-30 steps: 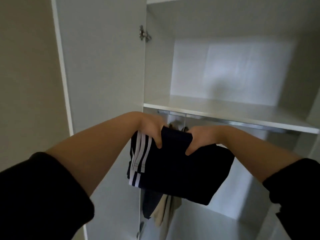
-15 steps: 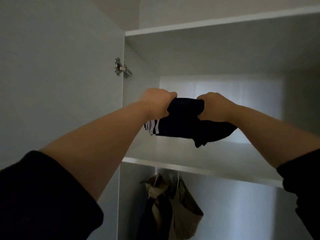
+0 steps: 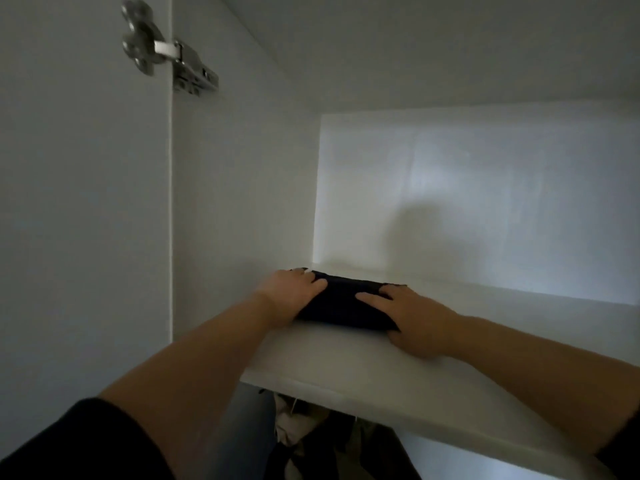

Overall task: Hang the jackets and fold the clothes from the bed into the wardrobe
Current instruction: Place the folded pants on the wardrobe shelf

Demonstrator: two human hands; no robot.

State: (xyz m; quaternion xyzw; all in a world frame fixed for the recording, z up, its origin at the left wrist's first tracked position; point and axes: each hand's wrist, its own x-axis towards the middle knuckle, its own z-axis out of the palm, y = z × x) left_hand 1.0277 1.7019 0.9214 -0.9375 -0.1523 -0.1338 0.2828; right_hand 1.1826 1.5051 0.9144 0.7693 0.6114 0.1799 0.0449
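Up on the shelf (image 3: 346, 368) of the wardrobe (image 3: 242, 168), the garment (image 3: 341, 303) — dark, folded into a flat bundle — lies on the white board at its left end, toward the far side, close to the left wall and a little short of the back panel. Left hand (image 3: 294, 292) sits at the bundle's left end, thumb laid over the top edge of the cloth and the fingers tucked down around the end, so it is grasping the garment. Right hand (image 3: 412, 317) covers the right end: the thumb stretches left across the top of the fabric, the rest of the hand wraps the near right corner, again gripping it, with the heel of the hand down on the shelf. Both forearms reach up from the near edge, dark sleeves (image 3: 79, 445) pushed back. High on the left, a metal hinge (image 3: 166, 50) joins the open door (image 3: 79, 202) to the wardrobe's side. Under the shelf, in the dim gap, hanging clothes (image 3: 311, 434) — pale and dark — show only in part, too shadowed to make out further.
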